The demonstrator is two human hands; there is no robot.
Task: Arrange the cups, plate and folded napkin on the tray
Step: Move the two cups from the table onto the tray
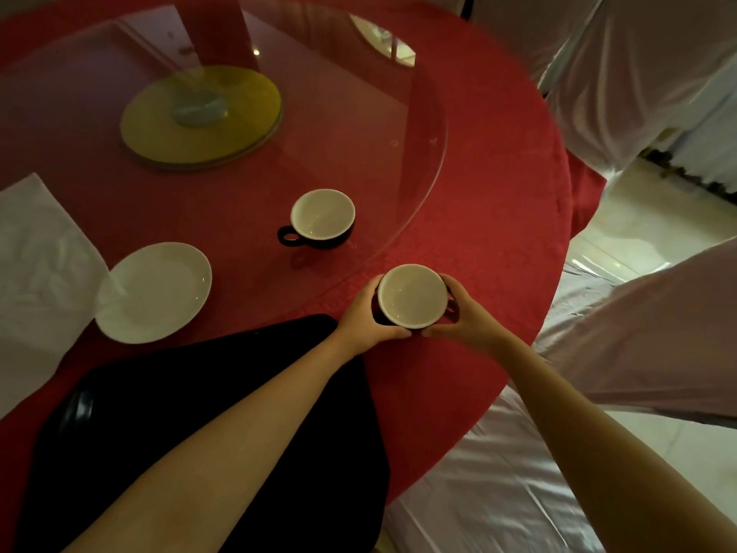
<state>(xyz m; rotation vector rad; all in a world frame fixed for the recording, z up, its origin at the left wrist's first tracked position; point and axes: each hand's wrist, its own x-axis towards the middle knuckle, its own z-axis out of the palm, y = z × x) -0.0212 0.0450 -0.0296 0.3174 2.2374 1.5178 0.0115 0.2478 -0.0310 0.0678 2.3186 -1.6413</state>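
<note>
Between our fingers, on red tablecloth (478, 241): one black cup (412, 296), white inside, clasped by left hand (365, 313) and right hand (464, 315). Beyond the fingertips, on the glass turntable (359, 113): second cup (322, 216). Left of them: white plate (153, 292) overlapping napkin (36, 269). Beneath our left forearm: black tray (159, 401), bare. Right: white-draped chairs (638, 73), pale floor.

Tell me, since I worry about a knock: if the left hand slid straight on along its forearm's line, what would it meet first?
Probably nothing beyond the held cup that the left hand grips; only red tablecloth shows past it.
</note>
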